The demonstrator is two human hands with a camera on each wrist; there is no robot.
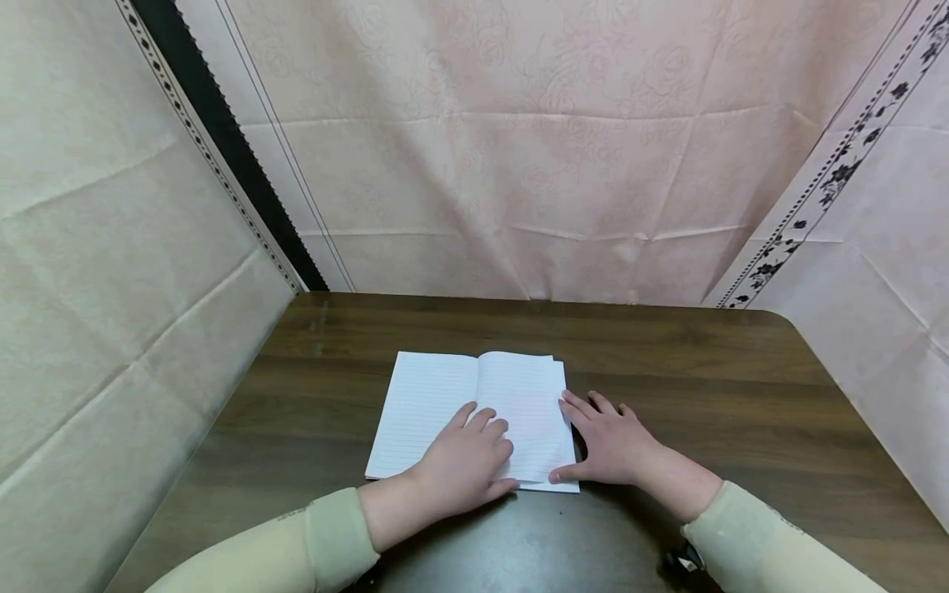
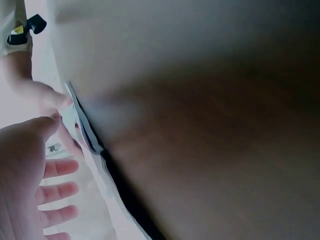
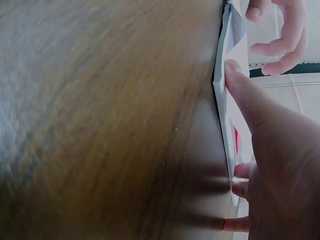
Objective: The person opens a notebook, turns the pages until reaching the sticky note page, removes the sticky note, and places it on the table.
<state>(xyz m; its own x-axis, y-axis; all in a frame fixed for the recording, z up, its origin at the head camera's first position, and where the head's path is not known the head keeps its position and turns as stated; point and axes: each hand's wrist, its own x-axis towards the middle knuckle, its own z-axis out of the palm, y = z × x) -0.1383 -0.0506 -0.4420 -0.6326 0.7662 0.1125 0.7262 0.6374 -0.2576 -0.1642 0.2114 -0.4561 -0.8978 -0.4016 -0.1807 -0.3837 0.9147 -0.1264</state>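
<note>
A lined notebook (image 1: pixel 426 403) lies spread on the table, with one right-hand page sitting slightly askew over the sheet beneath. My left hand (image 1: pixel 463 465) rests over the lower middle of it, fingers loosely bent and thumb near the bottom edge. At the right edge, my right hand (image 1: pixel 611 445) is spread, its thumb on the lower right corner and fingertips along the side. The right wrist view shows the right thumb (image 3: pixel 242 90) touching the notebook's edge (image 3: pixel 220 75). In the left wrist view, the left fingers (image 2: pixel 60 191) are apart from each other.
The brown wooden table (image 1: pixel 311 412) extends around the notebook on all sides. Pale patterned cloth (image 1: pixel 519 181) hangs behind it, with more cloth at the left and right. A dark device (image 1: pixel 685 560) sits at the right wrist.
</note>
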